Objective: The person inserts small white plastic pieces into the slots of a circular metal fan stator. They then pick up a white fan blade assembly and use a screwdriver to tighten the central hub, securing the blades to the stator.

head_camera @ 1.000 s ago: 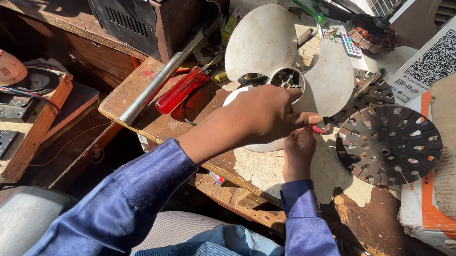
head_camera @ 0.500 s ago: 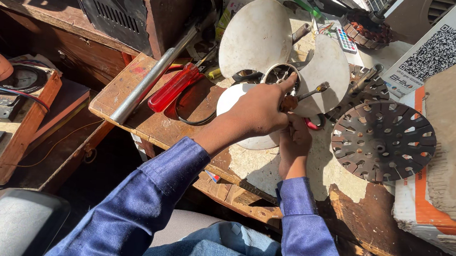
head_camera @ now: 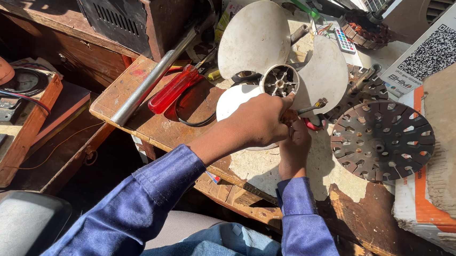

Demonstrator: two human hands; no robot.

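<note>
Fan: a white three-bladed fan (head_camera: pixel 255 44) lies on the wooden workbench (head_camera: pixel 148 122), its round grey hub (head_camera: pixel 280 81) facing up in the middle of the blades.
Left hand: the left hand (head_camera: pixel 258 122) lies over the lower blade, knuckles up, fingers curled together; the fingertips reach the near edge of the hub and touch it. Whether they pinch anything beneath cannot be told.
Right hand: the right hand (head_camera: pixel 293 146) sits just under and beside the left, mostly hidden by it, fingers closed around a small tool with a red handle (head_camera: pixel 311 124); its thin metal tip points up and to the right, past the hub and over the right blade.
Fan relative to fingers: the hub is just beyond the left fingertips, the upper blade well clear of both hands, the lower blade under the left palm.
Right of the hands: a dark round metal disc with slots (head_camera: pixel 382 139), close to the right hand but apart from it.
Left of the hands: a red-handled screwdriver (head_camera: pixel 176 88) and a grey metal pipe (head_camera: pixel 157 75), lying slantwise, away from the fingers.
Behind the fan: a small white remote control (head_camera: pixel 344 41).
</note>
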